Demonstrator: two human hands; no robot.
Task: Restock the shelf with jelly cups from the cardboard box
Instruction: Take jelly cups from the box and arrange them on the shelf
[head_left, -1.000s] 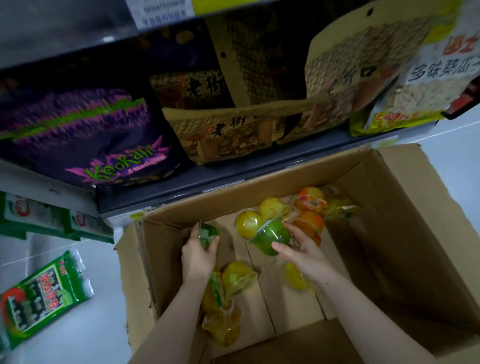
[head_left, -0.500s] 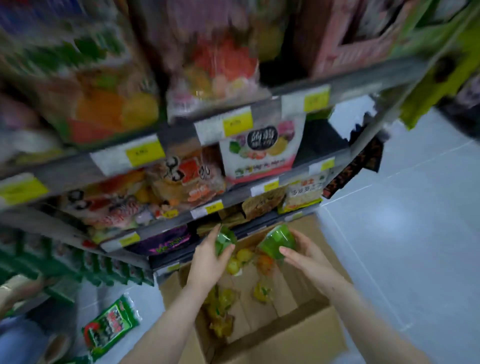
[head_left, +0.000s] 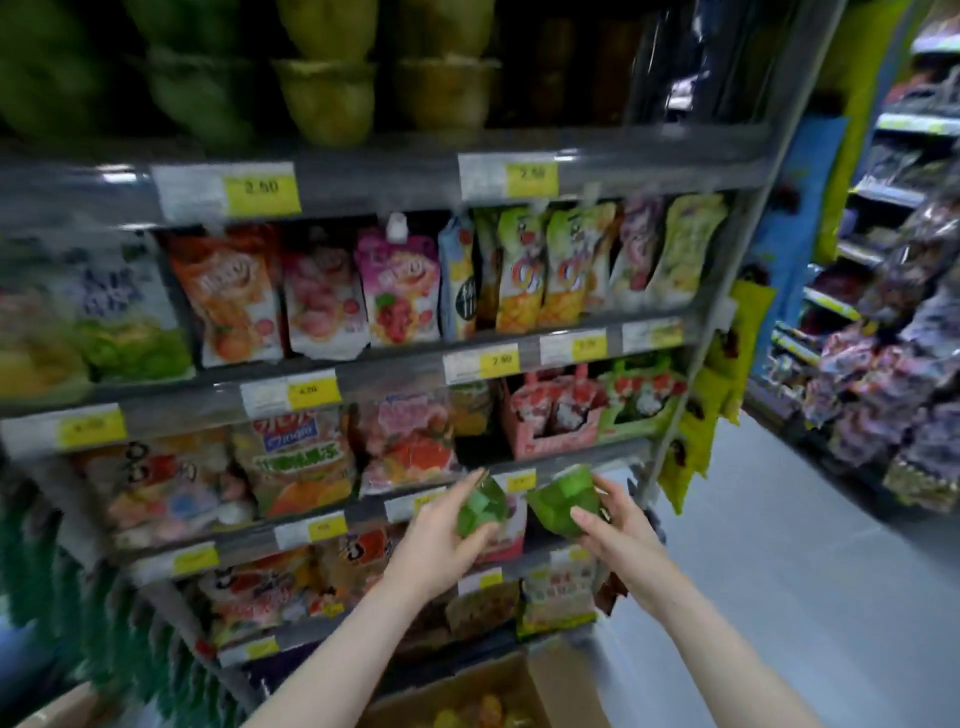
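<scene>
My left hand (head_left: 434, 540) grips a green jelly cup (head_left: 480, 512), and my right hand (head_left: 618, 530) grips a second green jelly cup (head_left: 563, 499). Both cups are raised in front of the middle shelves, level with a shelf rail (head_left: 566, 460) carrying price tags. The open cardboard box (head_left: 498, 680) stands on the floor below my arms, with yellow and orange jelly cups (head_left: 467, 714) showing inside. Stacked green and yellow jelly cups (head_left: 327, 93) fill the top shelf, far above my hands.
The shelving unit holds rows of snack pouches (head_left: 395, 291) and bags behind yellow price tags. A metal upright (head_left: 701, 332) ends the unit on the right, with yellow packets (head_left: 696, 431) hanging from it. Grey floor (head_left: 779, 571) leads to another stocked rack (head_left: 893, 364).
Both hands have lifted out of the box with a green cup each, rising from the bottom shelves to the middle ones. My view has tilted upward.
</scene>
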